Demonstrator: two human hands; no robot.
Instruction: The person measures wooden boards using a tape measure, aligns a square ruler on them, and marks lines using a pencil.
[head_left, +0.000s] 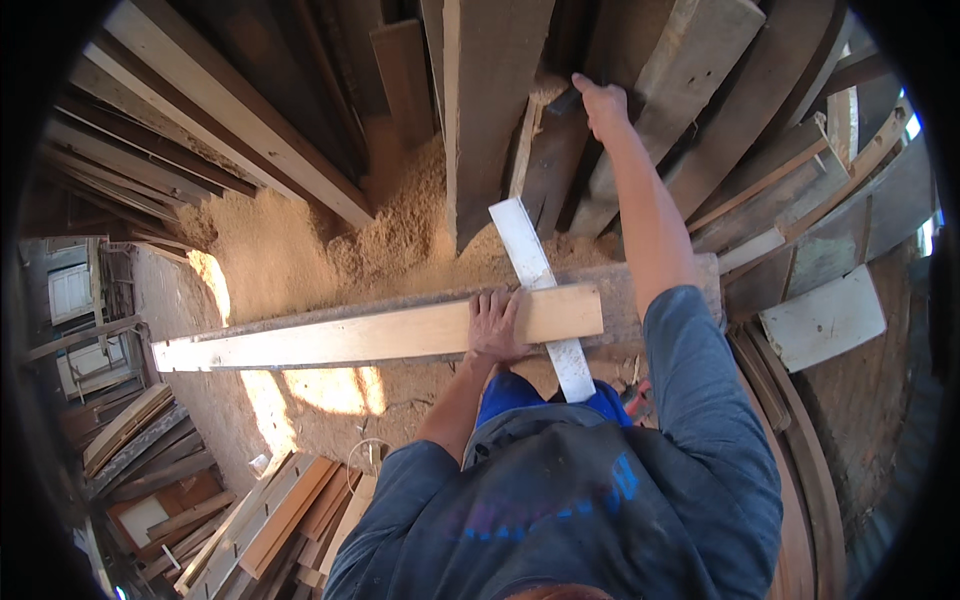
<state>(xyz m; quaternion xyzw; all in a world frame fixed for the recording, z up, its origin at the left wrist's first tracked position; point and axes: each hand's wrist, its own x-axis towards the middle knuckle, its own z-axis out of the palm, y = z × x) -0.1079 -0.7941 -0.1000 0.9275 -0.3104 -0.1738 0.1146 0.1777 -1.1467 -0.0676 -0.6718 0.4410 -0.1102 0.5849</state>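
My left hand [493,325] lies across a long pale wooden plank [400,330], its fingers curled over the far edge. The plank rests lengthwise on a rough, weathered beam [660,290]. Beneath it, a white painted board [525,245] crosses at a slant, one end toward my lap and the other pointing away. My right arm is stretched far forward among leaning timbers. There, my right hand [603,108] is closed beside a small dark object [568,100], too shaded to name. A thin wooden strip [525,150] stands just left of that hand.
Thick upright boards [495,110] lean along the far side, with a heap of sawdust [290,255] at their feet. Stacked offcuts [290,510] lie at the lower left. A white panel [825,318] is at the right, near long curved-looking planks [790,480].
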